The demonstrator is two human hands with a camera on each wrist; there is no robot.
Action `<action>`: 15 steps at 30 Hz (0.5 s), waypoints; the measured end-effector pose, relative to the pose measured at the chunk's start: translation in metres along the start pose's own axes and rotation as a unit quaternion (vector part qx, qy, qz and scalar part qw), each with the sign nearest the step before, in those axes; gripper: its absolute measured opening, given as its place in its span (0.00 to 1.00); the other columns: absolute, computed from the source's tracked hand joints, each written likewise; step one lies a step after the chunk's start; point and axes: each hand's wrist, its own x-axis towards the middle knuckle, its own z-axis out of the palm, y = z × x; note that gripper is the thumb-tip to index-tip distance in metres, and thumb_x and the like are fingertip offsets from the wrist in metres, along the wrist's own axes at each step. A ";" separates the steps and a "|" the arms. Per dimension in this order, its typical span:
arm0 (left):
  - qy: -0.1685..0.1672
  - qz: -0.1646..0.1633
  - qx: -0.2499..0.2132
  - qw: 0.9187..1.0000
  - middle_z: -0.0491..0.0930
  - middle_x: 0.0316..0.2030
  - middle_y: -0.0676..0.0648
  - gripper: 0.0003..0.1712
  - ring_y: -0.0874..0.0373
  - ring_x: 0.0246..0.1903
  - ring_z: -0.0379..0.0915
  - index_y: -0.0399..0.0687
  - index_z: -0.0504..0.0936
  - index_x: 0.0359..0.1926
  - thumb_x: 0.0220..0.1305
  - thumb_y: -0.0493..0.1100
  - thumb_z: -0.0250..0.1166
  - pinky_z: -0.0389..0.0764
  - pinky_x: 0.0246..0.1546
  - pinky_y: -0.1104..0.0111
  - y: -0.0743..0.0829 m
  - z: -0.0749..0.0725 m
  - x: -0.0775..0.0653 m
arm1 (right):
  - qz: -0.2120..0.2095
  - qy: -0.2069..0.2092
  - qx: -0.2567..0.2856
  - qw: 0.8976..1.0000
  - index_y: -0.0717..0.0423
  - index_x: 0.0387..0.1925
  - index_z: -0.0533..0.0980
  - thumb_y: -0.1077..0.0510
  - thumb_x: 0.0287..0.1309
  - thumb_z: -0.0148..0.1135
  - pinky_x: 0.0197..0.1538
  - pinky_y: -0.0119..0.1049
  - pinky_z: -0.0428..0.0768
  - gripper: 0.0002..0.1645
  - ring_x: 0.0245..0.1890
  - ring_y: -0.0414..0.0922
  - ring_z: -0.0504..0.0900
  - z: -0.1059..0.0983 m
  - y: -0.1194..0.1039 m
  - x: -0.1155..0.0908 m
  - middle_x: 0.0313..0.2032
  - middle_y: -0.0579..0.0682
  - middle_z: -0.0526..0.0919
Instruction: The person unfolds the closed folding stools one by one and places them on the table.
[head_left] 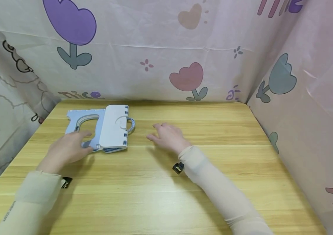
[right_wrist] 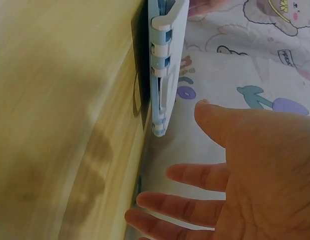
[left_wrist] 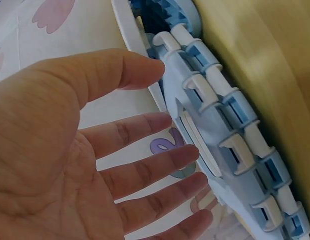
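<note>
A folding plastic step stool (head_left: 114, 125), white and light blue, lies folded flat at the back left of the table. Its blue leg frame (head_left: 86, 112) has a large cut-out and points left, while a small blue handle loop (head_left: 131, 125) sticks out on the right. My left hand (head_left: 68, 148) is at the stool's near left side, fingers spread and thumb close to the blue frame. Blue and white hinge knuckles (left_wrist: 237, 125) run along the stool's edge beyond those fingertips in the left wrist view. My right hand (head_left: 169, 138) hovers over the wood right of the stool, holding nothing, fingers extended.
The wooden table (head_left: 154, 195) has its back edge against a printed curtain (head_left: 143, 29). More curtain hangs along the left and right sides. Both wrists carry small black cameras (head_left: 178, 167) beside the pale sleeves (head_left: 213, 182).
</note>
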 end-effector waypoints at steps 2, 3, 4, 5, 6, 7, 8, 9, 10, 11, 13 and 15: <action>0.002 -0.002 0.001 1.000 0.70 0.71 0.23 0.40 0.18 0.68 0.66 0.39 0.71 0.76 0.71 0.52 0.68 0.75 0.56 0.25 -0.002 0.001 -0.001 | -0.005 -0.003 0.000 1.000 0.48 0.80 0.67 0.28 0.78 0.50 0.66 0.57 0.84 0.43 0.72 0.56 0.78 0.002 -0.004 0.003 0.75 0.56 0.76; 0.002 -0.004 0.001 1.000 0.70 0.71 0.23 0.40 0.18 0.68 0.66 0.38 0.71 0.76 0.71 0.52 0.69 0.75 0.56 0.24 -0.003 0.001 -0.001 | -0.007 -0.005 -0.001 1.000 0.48 0.80 0.68 0.28 0.78 0.51 0.65 0.56 0.85 0.43 0.72 0.56 0.79 0.003 -0.006 0.005 0.74 0.56 0.77; 0.001 -0.005 0.001 1.000 0.70 0.71 0.23 0.40 0.18 0.68 0.66 0.38 0.70 0.76 0.71 0.53 0.69 0.75 0.56 0.24 -0.004 0.002 -0.002 | -0.008 -0.006 -0.005 1.000 0.48 0.80 0.68 0.29 0.78 0.51 0.64 0.55 0.85 0.42 0.71 0.56 0.80 0.004 -0.009 0.006 0.74 0.56 0.77; 0.001 -0.007 0.001 1.000 0.70 0.71 0.23 0.40 0.17 0.67 0.66 0.38 0.70 0.76 0.71 0.53 0.69 0.74 0.56 0.24 -0.005 0.002 -0.002 | -0.010 -0.006 -0.010 1.000 0.49 0.80 0.68 0.29 0.79 0.51 0.63 0.54 0.86 0.42 0.70 0.56 0.80 0.005 -0.011 0.008 0.73 0.56 0.78; 0.001 -0.008 0.002 1.000 0.70 0.72 0.23 0.40 0.17 0.68 0.65 0.38 0.70 0.76 0.71 0.53 0.69 0.74 0.57 0.23 -0.005 0.002 -0.002 | -0.012 -0.006 -0.015 1.000 0.49 0.79 0.69 0.29 0.79 0.51 0.62 0.53 0.87 0.42 0.69 0.56 0.81 0.006 -0.013 0.009 0.73 0.56 0.78; 0.000 -0.009 0.002 1.000 0.69 0.72 0.23 0.41 0.17 0.68 0.65 0.38 0.70 0.76 0.71 0.53 0.70 0.73 0.57 0.23 -0.006 0.003 -0.003 | -0.015 -0.006 -0.021 1.000 0.49 0.79 0.69 0.29 0.79 0.51 0.61 0.52 0.87 0.42 0.69 0.55 0.81 0.007 -0.015 0.010 0.72 0.56 0.79; 0.000 -0.010 0.002 1.000 0.69 0.72 0.23 0.41 0.17 0.68 0.64 0.38 0.70 0.76 0.71 0.53 0.70 0.73 0.57 0.23 -0.007 0.003 -0.004 | -0.018 -0.006 -0.028 0.999 0.49 0.79 0.69 0.29 0.79 0.51 0.61 0.51 0.87 0.42 0.68 0.55 0.82 0.008 -0.017 0.012 0.72 0.56 0.80; 0.000 -0.010 0.003 1.000 0.69 0.72 0.23 0.41 0.17 0.68 0.65 0.38 0.70 0.76 0.71 0.54 0.70 0.73 0.56 0.22 -0.007 0.004 -0.004 | -0.022 -0.006 -0.036 0.999 0.50 0.79 0.69 0.29 0.79 0.50 0.60 0.50 0.88 0.42 0.68 0.54 0.82 0.009 -0.019 0.013 0.71 0.55 0.80; 0.001 -0.010 0.003 1.000 0.69 0.72 0.23 0.42 0.17 0.68 0.65 0.38 0.69 0.77 0.71 0.54 0.71 0.73 0.56 0.22 -0.008 0.005 -0.005 | -0.026 -0.006 -0.043 0.999 0.50 0.78 0.70 0.29 0.79 0.50 0.61 0.49 0.88 0.42 0.68 0.53 0.83 0.011 -0.021 0.014 0.71 0.55 0.81; 0.001 -0.010 0.003 1.000 0.69 0.72 0.23 0.42 0.17 0.67 0.65 0.38 0.69 0.77 0.71 0.54 0.71 0.73 0.55 0.22 -0.009 0.005 -0.005 | -0.030 -0.006 -0.047 0.998 0.50 0.78 0.70 0.29 0.79 0.50 0.61 0.48 0.87 0.42 0.68 0.53 0.83 0.012 -0.023 0.016 0.70 0.55 0.81; 0.003 -0.010 0.005 1.000 0.70 0.71 0.22 0.43 0.17 0.67 0.65 0.38 0.69 0.77 0.71 0.54 0.71 0.74 0.55 0.22 -0.011 0.007 -0.006 | -0.035 -0.007 -0.051 0.998 0.51 0.78 0.70 0.29 0.79 0.49 0.63 0.47 0.87 0.41 0.68 0.52 0.83 0.013 -0.027 0.017 0.70 0.55 0.82; 0.005 -0.012 0.006 1.000 0.69 0.71 0.22 0.43 0.16 0.67 0.65 0.37 0.69 0.77 0.70 0.55 0.71 0.74 0.55 0.22 -0.014 0.009 -0.006 | -0.036 -0.007 -0.050 0.998 0.51 0.77 0.71 0.29 0.79 0.49 0.65 0.48 0.85 0.41 0.68 0.52 0.82 0.015 -0.030 0.019 0.70 0.55 0.81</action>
